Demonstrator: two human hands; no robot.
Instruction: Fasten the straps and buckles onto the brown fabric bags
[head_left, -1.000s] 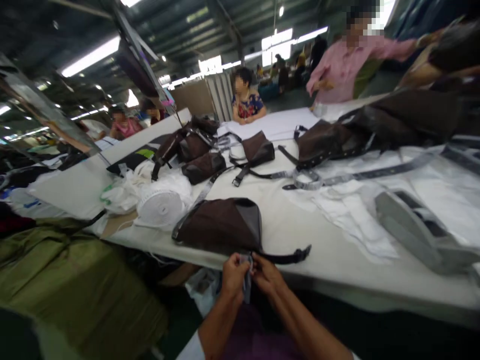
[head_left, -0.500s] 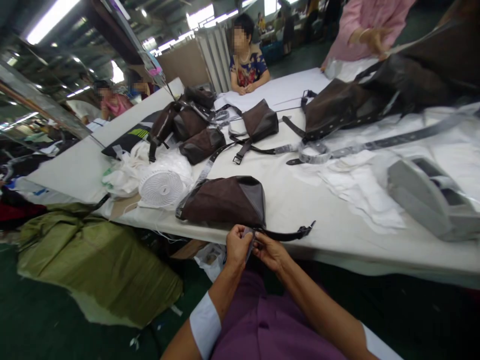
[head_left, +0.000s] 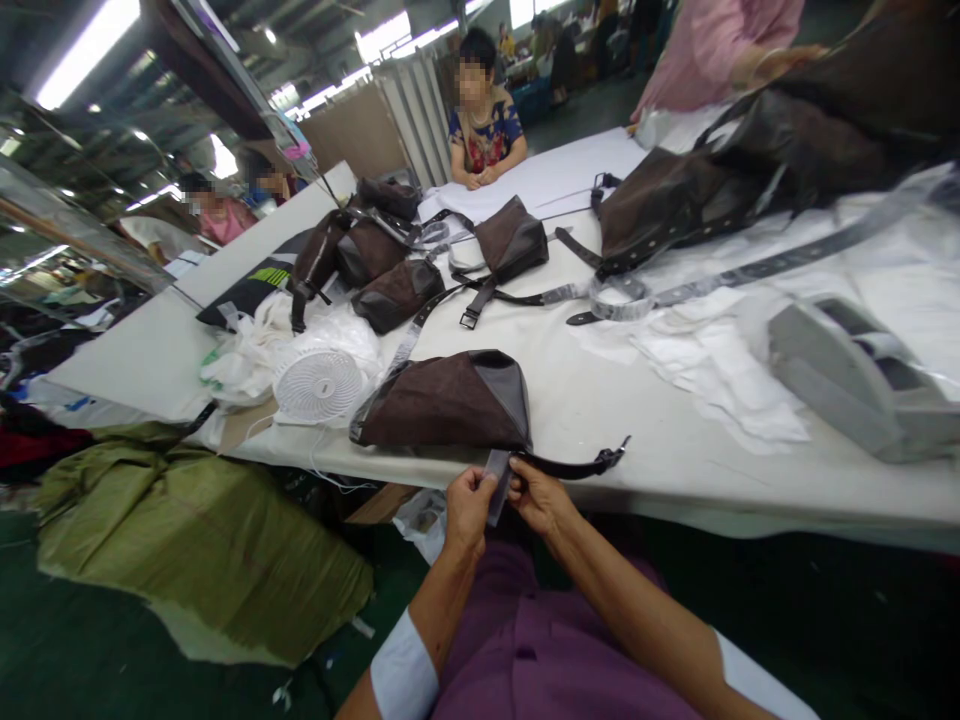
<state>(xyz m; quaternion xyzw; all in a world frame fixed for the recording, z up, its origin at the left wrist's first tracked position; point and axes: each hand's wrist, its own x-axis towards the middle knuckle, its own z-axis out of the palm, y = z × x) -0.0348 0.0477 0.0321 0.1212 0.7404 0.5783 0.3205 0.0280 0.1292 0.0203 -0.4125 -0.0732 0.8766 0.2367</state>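
Observation:
A dark brown bag (head_left: 450, 402) lies near the front edge of the long white table (head_left: 660, 470). Its black strap (head_left: 571, 465) runs right along the edge and ends in a buckle. A grey strip of wrap (head_left: 496, 484) hangs from the strap's near end below the table edge. My left hand (head_left: 468, 508) pinches this strip from the left. My right hand (head_left: 538, 496) grips the strap's end and the strip from the right. Both hands are closed, just below the bag's corner.
A small white fan (head_left: 318, 384) and crumpled white plastic lie left of the bag. More brown bags (head_left: 396, 292) with straps crowd the far middle. White sheets (head_left: 720, 370) and a grey object (head_left: 855, 378) lie right. Green sacks (head_left: 187, 540) sit below left. Other people stand beyond the table.
The view has tilted down and closer. My hands have stayed at the table edge on the strap end, and more of the grey strip now hangs between them.

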